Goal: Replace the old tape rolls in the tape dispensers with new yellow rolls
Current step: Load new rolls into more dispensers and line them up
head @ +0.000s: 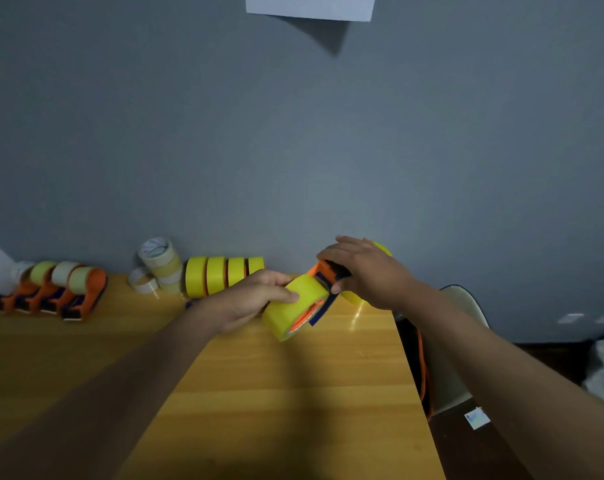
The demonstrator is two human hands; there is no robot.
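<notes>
Wooden table [293,393] against grey wall [328,150]

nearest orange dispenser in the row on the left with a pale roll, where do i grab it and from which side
Take the nearest orange dispenser by its orange and dark handle, the low end that points toward you, coming from the front over the bare wooden table. The pale roll fills its upper end by the wall, and another dispenser sits tight on its left, so a side approach looks cramped.
</notes>
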